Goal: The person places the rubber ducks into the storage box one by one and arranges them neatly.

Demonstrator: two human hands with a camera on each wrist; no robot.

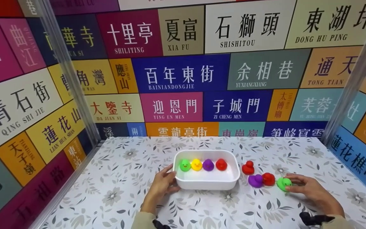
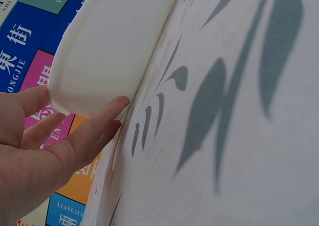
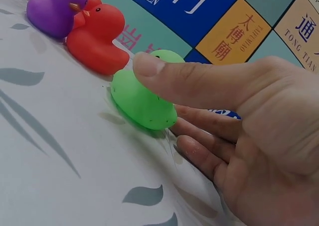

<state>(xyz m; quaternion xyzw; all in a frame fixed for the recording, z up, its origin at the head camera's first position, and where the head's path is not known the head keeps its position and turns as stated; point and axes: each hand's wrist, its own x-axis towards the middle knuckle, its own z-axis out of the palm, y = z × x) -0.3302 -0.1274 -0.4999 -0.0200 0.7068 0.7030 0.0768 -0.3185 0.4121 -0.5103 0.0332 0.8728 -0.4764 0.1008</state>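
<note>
A white plastic tub (image 1: 206,185) stands on the table with four-sided rounded walls. Inside it sit a green duck (image 1: 185,165), a yellow duck (image 1: 196,164), a purple duck (image 1: 208,165) and a red duck (image 1: 221,164) in a row. My left hand (image 1: 162,183) touches the tub's left end, its fingers fairly straight against the wall (image 2: 99,66). Out on the table to the right, my right hand (image 1: 308,188) pinches another green rubber duck (image 3: 144,104) between thumb and fingers. The duck is upright, at or just above the cloth.
Between tub and right hand lie a red duck (image 1: 248,168), a purple duck (image 1: 255,181) and another red duck (image 1: 268,179), the latter two side by side. A leaf-patterned cloth (image 1: 113,195) covers the table. Colourful sign-covered walls (image 1: 183,74) rise behind and beside it.
</note>
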